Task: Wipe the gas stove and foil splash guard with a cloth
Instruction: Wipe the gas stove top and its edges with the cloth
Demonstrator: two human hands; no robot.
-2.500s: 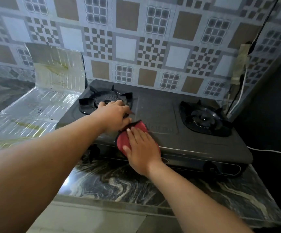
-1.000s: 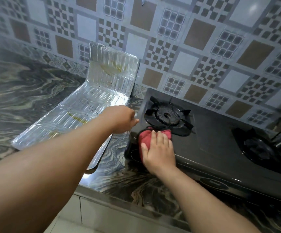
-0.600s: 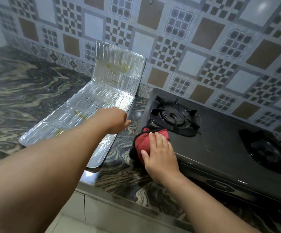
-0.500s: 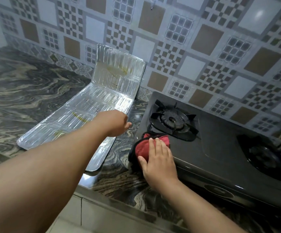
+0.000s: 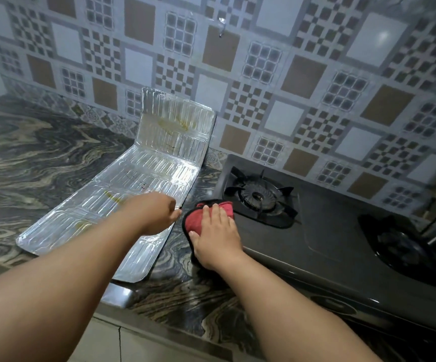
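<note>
A black two-burner gas stove [image 5: 329, 231] sits on the right of the marble counter. My right hand [image 5: 217, 239] lies flat on a red cloth [image 5: 194, 222], pressing it onto the stove's front-left corner; part of the cloth hangs over the stove's left edge. The foil splash guard [image 5: 154, 165] lies flat on the counter left of the stove. Its far panel leans up against the tiled wall and shows yellowish grease streaks. My left hand [image 5: 157, 212] hovers with curled fingers over the guard's right edge. I cannot tell whether it touches the foil.
The left burner grate [image 5: 258, 197] is just beyond the cloth, and the right burner [image 5: 405, 249] is at far right. Dark marble counter [image 5: 42, 158] stretches to the left. A patterned tile wall [image 5: 264, 74] rises behind. The counter's front edge runs below my arms.
My right hand slid the cloth from the stove's front middle to its front-left corner. My left hand left the burner and moved left over the foil guard. The view swung left.
</note>
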